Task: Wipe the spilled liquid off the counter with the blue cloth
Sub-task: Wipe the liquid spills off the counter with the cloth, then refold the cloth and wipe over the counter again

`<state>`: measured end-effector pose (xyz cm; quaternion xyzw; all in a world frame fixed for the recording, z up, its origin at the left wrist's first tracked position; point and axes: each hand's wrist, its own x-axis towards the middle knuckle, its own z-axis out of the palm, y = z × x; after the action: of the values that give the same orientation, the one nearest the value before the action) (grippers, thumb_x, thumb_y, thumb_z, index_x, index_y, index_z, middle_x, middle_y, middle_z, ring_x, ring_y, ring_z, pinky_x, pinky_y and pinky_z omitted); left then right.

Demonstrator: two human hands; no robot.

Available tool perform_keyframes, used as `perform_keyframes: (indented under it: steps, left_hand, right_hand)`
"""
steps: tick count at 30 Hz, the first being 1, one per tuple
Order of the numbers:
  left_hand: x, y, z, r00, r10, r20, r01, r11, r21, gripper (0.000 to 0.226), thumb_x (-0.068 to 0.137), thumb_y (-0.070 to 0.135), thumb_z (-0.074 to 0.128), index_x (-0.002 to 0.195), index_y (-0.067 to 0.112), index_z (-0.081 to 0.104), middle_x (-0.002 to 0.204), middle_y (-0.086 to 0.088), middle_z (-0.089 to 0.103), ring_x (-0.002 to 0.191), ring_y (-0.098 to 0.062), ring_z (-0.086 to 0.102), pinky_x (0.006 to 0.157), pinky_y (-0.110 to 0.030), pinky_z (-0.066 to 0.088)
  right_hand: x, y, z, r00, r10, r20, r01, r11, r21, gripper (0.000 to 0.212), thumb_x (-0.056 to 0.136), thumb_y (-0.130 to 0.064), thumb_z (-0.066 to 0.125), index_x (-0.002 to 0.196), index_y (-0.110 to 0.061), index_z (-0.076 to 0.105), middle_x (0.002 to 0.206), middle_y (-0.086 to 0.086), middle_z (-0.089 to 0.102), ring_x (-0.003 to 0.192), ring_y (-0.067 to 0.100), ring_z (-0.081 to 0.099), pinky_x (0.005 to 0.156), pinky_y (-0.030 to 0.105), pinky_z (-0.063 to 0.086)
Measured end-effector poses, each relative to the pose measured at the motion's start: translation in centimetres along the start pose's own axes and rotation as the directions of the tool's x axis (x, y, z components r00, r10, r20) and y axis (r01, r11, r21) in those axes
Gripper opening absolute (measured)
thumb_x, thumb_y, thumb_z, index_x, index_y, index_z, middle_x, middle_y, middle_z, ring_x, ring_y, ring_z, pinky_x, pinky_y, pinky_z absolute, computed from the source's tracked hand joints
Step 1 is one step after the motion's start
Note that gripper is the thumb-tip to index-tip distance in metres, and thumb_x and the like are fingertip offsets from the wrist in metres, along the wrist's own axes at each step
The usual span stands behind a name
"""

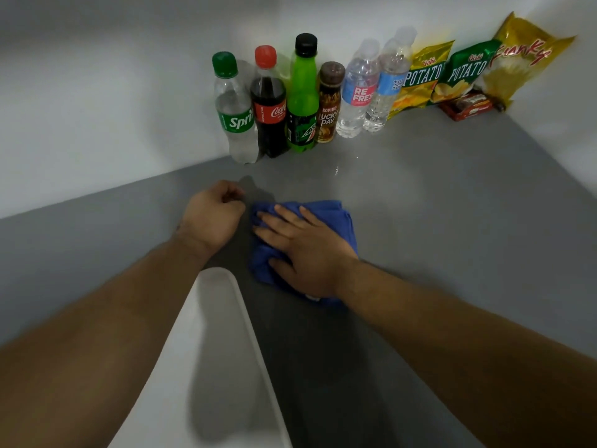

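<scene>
- The flat grey table [452, 221] looks smooth and matt.
- A small wet patch of liquid [337, 169] on it glints.
- The crumpled blue cloth [332, 211] is soft, matt, creased fabric.
- The clear green-capped plastic bottle [234, 108] is glossy, its label shiny.
- The crinkled gold snack bag [523, 59] is shiny foil.
- The white rounded-edge panel [219, 334] looks smooth and faintly satin.

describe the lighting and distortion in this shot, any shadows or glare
Head view: dim, uneven light; the wide lens splays the bottles outward; a dark shadow lies on the counter between the left hand and the blue cloth; a small glint marks the spilled liquid; the near forearms look soft.
</scene>
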<state>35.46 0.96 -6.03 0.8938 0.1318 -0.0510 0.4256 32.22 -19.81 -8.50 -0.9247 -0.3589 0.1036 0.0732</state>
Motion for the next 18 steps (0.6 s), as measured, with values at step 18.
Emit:
perform_keyframes:
  steps: [18]
  left_hand:
    - [-9.2,3.8,1.9,0.884,0.099,0.456,-0.369,0.746,0.554,0.039,0.083,0.052,0.073,0.112,0.026,0.068,0.104,0.001,0.069,0.095,-0.023,0.062,0.089,-0.039,0.049]
  right_hand:
    - [-9.1,2.9,-3.8,0.976,0.213,-0.038,-0.199,0.954,0.226,0.051,0.089,-0.011,0.07,0.139,-0.008,0.063,0.136,0.016,0.065,0.128,0.035,0.056,0.112,0.044,0.042]
